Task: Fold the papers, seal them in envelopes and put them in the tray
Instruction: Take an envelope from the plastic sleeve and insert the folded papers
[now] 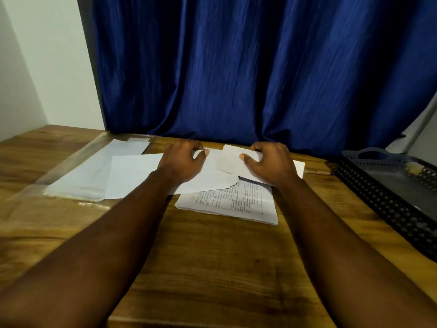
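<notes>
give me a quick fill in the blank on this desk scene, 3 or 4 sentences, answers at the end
1. Both hands, the left hand and the right hand, are working on a white envelope that lies on a ____ table.
2. The stack of printed papers lies partly ____ the envelope.
3. The perforated tray sits on the person's ____ side.
4. The curtain behind the table is ____.

Missing words: wooden; under; right; blue

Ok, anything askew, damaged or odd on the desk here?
Nothing damaged or spilled. The white sheets overlap loosely, and the printed stack sits slightly crooked under both hands. The tray sits at the right edge.
</notes>
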A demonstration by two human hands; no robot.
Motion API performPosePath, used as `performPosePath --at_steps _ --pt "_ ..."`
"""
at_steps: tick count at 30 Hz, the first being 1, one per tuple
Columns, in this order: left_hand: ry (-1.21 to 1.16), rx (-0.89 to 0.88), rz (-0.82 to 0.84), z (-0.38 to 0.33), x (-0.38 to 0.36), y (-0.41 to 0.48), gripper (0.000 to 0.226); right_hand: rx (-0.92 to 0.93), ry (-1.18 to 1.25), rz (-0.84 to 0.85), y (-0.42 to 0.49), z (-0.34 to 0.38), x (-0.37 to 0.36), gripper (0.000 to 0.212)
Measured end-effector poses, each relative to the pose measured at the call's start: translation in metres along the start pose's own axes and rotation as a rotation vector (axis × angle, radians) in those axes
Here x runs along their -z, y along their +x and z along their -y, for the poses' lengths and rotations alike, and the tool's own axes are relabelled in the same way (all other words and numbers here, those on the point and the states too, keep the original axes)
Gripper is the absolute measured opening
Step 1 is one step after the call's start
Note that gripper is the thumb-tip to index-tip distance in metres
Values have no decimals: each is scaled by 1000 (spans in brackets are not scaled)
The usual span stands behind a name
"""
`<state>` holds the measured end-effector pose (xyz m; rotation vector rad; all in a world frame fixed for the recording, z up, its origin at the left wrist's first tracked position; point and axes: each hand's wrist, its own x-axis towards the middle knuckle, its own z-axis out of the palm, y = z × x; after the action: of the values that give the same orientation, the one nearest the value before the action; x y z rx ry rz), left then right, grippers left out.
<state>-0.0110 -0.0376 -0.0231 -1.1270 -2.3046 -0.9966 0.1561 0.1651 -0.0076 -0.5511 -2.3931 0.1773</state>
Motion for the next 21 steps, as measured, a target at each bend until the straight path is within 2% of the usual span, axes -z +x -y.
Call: performPosePath --at_steps 5,11,15,21 --pt "-1 8 5 4 3 0 27 -33 -65 -114 -1 -3 5 39" --pt "11 14 18 3 3 0 25 -21 -143 18 -1 7 12 48" --pt "24 -2 -7 2 4 0 26 -10 -167 5 0 6 16 50" --pt "122 -37 -50 -5 5 -1 25 141 -252 -12 3 18 23 47"
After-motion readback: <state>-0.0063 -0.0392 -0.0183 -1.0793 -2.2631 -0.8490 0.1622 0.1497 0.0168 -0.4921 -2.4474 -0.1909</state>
